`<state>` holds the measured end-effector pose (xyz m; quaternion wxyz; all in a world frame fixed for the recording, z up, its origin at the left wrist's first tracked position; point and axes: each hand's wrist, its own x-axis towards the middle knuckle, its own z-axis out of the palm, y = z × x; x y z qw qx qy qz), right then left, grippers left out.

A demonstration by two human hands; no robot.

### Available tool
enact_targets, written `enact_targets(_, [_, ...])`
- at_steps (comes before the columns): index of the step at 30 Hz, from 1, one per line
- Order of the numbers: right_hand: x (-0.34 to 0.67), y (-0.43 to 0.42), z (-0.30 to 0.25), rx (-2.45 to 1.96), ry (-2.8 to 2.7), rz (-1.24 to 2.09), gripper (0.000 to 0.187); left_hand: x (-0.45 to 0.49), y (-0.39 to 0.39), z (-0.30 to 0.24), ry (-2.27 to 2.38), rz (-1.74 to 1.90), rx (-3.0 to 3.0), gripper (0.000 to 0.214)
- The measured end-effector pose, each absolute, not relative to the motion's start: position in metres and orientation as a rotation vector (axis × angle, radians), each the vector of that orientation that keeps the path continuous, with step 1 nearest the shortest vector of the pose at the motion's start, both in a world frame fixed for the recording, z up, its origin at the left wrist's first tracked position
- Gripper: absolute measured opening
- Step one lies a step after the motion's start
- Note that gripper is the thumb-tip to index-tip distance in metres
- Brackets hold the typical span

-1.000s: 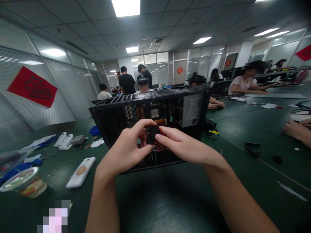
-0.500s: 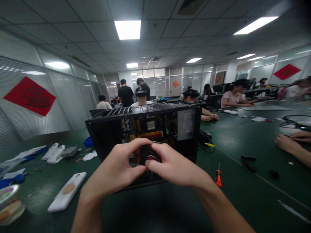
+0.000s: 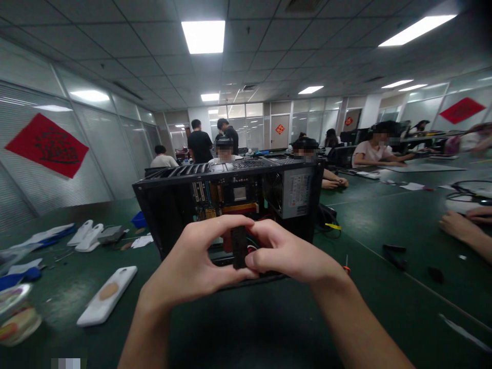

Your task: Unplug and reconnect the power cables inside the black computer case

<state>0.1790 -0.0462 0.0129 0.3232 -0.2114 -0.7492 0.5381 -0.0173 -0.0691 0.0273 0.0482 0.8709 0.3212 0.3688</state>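
An open black computer case (image 3: 149,225) stands on the green table in front of me, its motherboard (image 3: 225,195) and power supply (image 3: 295,193) showing inside. Between my hands, just before the case opening, is a long black cable connector (image 3: 239,247) held upright, with coloured wires behind it. My left hand (image 3: 192,261) pinches it at top and bottom between fingers and thumb. My right hand (image 3: 284,251) is closed on its right side, thumb against the lower edge. The hands hide the lower part of the case, and the wires' other ends are out of sight.
On the left lie a white phone (image 3: 107,295), white plastic pieces (image 3: 89,238), a blue tray (image 3: 139,220) and a food tub (image 3: 17,315). An orange screwdriver (image 3: 346,268) is partly behind my right wrist. Another person's hands (image 3: 461,225) rest at the right.
My hands and the connector have shifted a little to the right. The left fingers now frame the connector more widely. My right wrist covers more of the screwdriver.
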Motion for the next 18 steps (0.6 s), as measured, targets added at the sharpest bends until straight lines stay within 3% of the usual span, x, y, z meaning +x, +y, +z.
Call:
enact_targets(8, [0.191, -0.058, 0.019, -0.780, -2.062, 0.886, 0.002, -0.006, -0.051, 0.013, 0.825, 1.345, 2.644, 0.053])
enact_targets(18, [0.185, -0.055, 0.019, -0.713, -2.032, 0.848, 0.013, -0.011, -0.049, 0.013, 0.973, 1.321, 2.681, 0.061])
